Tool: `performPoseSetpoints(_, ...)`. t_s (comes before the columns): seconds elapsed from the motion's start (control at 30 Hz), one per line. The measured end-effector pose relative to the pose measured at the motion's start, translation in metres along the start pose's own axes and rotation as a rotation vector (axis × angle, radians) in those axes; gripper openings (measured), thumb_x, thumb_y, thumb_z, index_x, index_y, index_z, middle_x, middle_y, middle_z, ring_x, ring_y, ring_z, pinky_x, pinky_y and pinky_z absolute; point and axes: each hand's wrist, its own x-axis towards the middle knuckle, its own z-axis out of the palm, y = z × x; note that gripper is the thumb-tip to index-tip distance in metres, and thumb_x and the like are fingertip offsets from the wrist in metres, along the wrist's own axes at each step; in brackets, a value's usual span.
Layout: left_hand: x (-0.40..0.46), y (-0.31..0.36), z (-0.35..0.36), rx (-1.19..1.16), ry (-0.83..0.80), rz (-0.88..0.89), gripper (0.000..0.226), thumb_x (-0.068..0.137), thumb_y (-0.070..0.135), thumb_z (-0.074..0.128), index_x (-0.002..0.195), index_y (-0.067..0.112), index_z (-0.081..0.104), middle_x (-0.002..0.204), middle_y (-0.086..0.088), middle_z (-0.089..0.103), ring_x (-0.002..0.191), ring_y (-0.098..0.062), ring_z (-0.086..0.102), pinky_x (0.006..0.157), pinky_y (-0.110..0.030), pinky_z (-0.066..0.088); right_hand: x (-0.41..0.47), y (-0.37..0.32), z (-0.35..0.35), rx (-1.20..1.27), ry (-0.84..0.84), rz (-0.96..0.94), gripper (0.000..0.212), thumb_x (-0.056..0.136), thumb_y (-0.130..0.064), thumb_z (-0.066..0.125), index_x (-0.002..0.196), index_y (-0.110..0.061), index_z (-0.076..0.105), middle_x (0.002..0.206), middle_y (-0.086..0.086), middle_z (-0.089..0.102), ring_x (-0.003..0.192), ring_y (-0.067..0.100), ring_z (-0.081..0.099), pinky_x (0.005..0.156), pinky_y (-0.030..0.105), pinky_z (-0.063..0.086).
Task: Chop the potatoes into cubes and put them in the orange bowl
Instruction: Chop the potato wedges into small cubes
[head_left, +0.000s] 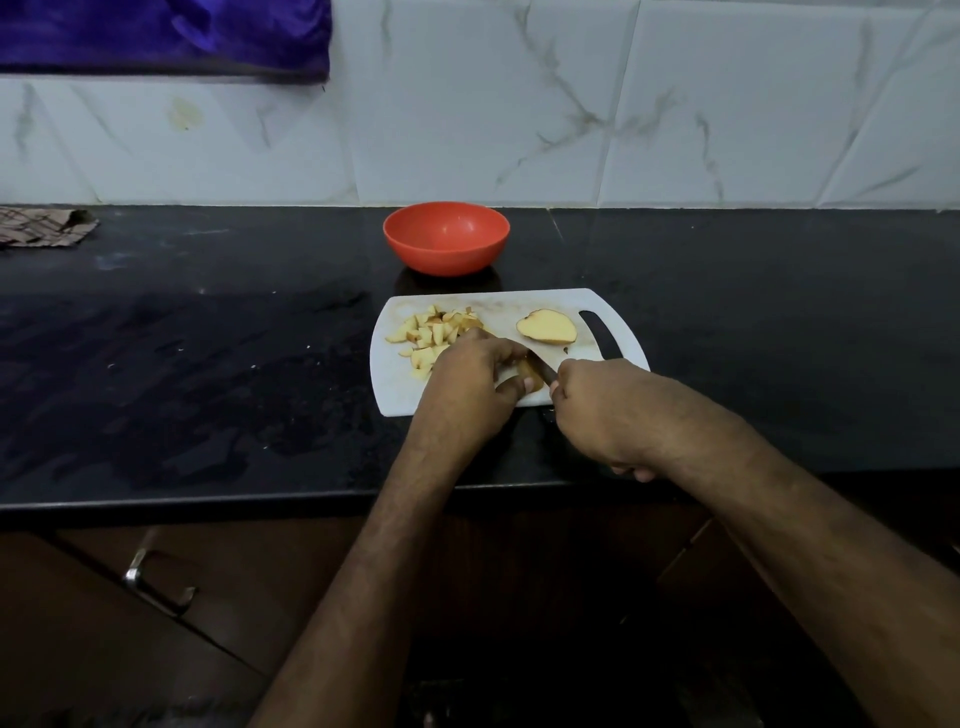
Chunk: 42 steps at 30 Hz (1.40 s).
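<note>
Potato piece (529, 372), brown-skinned and partly cut, sits under our left hand (467, 384), whose fingers (498, 358) curl over it and pin it to the white plastic cutting board (395, 384). Our right hand (602, 410) is wrapped tightly around the handle of a knife, and the dark blade (543, 368) pokes out from our fist and meets the potato piece between the two hands. Just beyond the left fingers lies a heap of pale yellow potato cubes (428, 335), some with reddish skin on them, all on the board. Past the right fingers, near the board's slotted handle, a halved potato (546, 327) lies cut face up. Farther out, beyond both hands and off the board, stands the round orange plastic bowl (445, 238) on the black stone tabletop (208, 364); we see nothing inside it. Far off to the left of our left hand, a crumpled brown patterned cloth (41, 226) rests at the tabletop's back edge, against the white marble-look tiled wall (519, 104).
</note>
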Motion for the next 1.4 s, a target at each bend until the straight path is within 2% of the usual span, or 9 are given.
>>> performPoseSetpoints(0.17,0.002,-0.001,0.0,-0.005,-0.013,-0.001,0.039,0.092,0.026,0.071,0.131,0.023,0.067,0.123,0.002,0.057,0.107,-0.013,0.054,0.095,-0.032,0.048,0.0,-0.008,0.01,-0.053,0.064,0.0,0.028,0.104,-0.024,0.038,0.127,-0.012,0.048,0.079,0.006,0.04,0.064,0.022,0.049,0.055,0.034,0.043)
performPoseSetpoints(0.37,0.004,-0.003,0.002,-0.023,-0.008,0.0,0.038,0.091,0.026,0.072,0.129,0.023,0.068,0.121,0.002,0.057,0.107,-0.014,0.055,0.093,-0.033,0.048,0.004,-0.012,0.01,-0.08,0.057,0.014,0.027,0.103,-0.02,0.04,0.128,-0.012,0.046,0.079,0.007,0.041,0.058,0.021,0.044,0.047,0.032,0.037)
performPoseSetpoints(0.57,0.005,-0.004,0.002,-0.014,0.013,0.021,0.031,0.092,0.024,0.072,0.123,0.022,0.07,0.12,0.0,0.057,0.104,-0.014,0.054,0.086,-0.026,0.042,0.012,-0.015,0.002,-0.096,0.026,0.022,0.031,0.104,-0.022,0.039,0.133,-0.015,0.048,0.081,0.007,0.039,0.061,0.021,0.047,0.054,0.033,0.045)
performPoseSetpoints(0.67,0.005,-0.004,0.002,-0.004,0.024,0.019,0.03,0.091,0.023,0.072,0.121,0.022,0.071,0.117,0.001,0.057,0.103,-0.013,0.054,0.086,-0.025,0.042,0.015,-0.019,0.004,-0.095,0.027,0.046,0.033,0.104,-0.021,0.041,0.136,-0.014,0.047,0.085,0.008,0.039,0.069,0.025,0.053,0.069,0.038,0.054)
performPoseSetpoints(0.73,0.005,-0.004,0.003,-0.012,0.031,0.019,0.029,0.09,0.023,0.073,0.12,0.023,0.071,0.115,0.002,0.058,0.102,-0.013,0.055,0.087,-0.026,0.044,0.012,-0.015,0.003,-0.087,0.009,0.044,0.028,0.104,-0.021,0.041,0.129,-0.013,0.051,0.087,0.01,0.052,0.065,0.026,0.061,0.059,0.037,0.056)
performPoseSetpoints(0.87,0.005,-0.006,0.005,0.003,0.047,0.02,0.032,0.089,0.026,0.073,0.121,0.021,0.071,0.112,0.003,0.058,0.101,-0.013,0.056,0.09,-0.028,0.047,-0.003,0.0,0.0,-0.043,-0.064,0.02,0.017,0.106,-0.025,0.035,0.11,-0.014,0.049,0.081,0.016,0.064,0.045,0.022,0.059,0.034,0.023,0.042)
performPoseSetpoints(1.03,0.003,-0.004,0.005,-0.016,0.073,0.026,0.029,0.087,0.027,0.072,0.115,0.018,0.072,0.109,0.002,0.059,0.093,-0.012,0.056,0.083,-0.026,0.046,-0.024,0.011,0.008,-0.036,-0.107,0.013,0.015,0.108,-0.027,0.038,0.105,-0.015,0.046,0.076,0.016,0.062,0.037,0.018,0.055,0.032,0.02,0.038)
performPoseSetpoints(1.23,0.001,0.0,0.004,0.001,0.067,-0.009,0.031,0.085,0.031,0.072,0.113,0.018,0.07,0.107,0.002,0.057,0.095,-0.012,0.055,0.08,-0.027,0.048,-0.026,0.014,0.011,-0.062,-0.101,-0.012,0.023,0.107,-0.024,0.04,0.119,-0.011,0.055,0.086,0.006,0.06,0.061,0.016,0.056,0.05,0.025,0.041)
performPoseSetpoints(1.4,-0.003,0.002,0.002,-0.013,0.077,-0.008,0.028,0.085,0.029,0.071,0.11,0.019,0.067,0.106,0.004,0.056,0.091,-0.009,0.053,0.069,-0.018,0.039,-0.022,0.009,0.009,-0.056,-0.01,0.008,0.025,0.107,-0.033,0.035,0.117,-0.018,0.053,0.079,0.006,0.057,0.046,0.014,0.057,0.038,0.024,0.041)
